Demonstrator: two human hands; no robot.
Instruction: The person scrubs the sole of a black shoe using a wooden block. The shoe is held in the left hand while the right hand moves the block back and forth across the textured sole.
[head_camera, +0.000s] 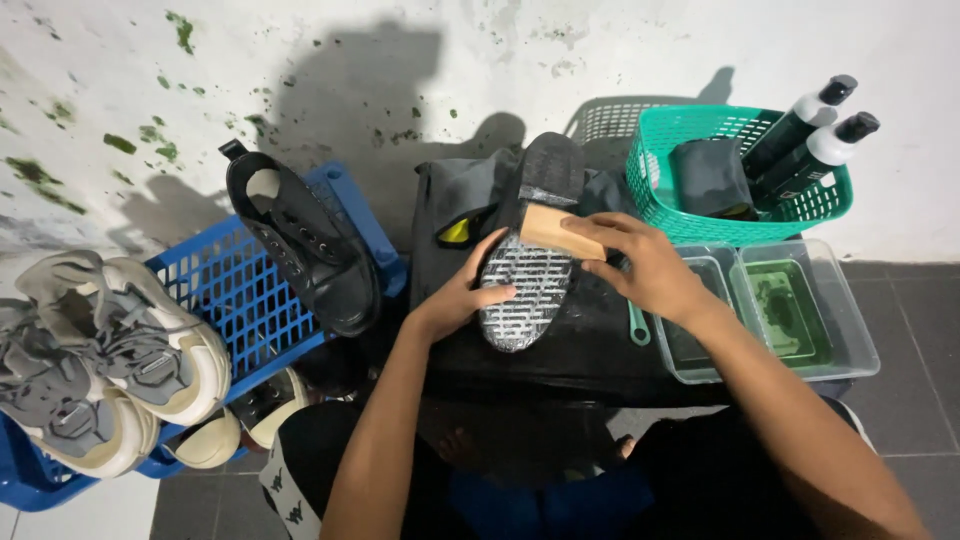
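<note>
A dark shoe (535, 250) lies sole-up on a black-covered stand in front of me, its grey ridged sole wet and foamy. My left hand (460, 290) grips the shoe's left side near the toe. My right hand (640, 265) holds a wooden-backed brush (555, 230) pressed across the middle of the sole.
A blue crate (235, 290) at left holds a black shoe (305, 245) and beige-grey sneakers (100, 360). At right, a green basket (740, 170) carries two black-and-white bottles (815, 135) and a dark cloth. Two clear tubs (790, 310) with greenish water sit beside the stand. A stained wall stands behind.
</note>
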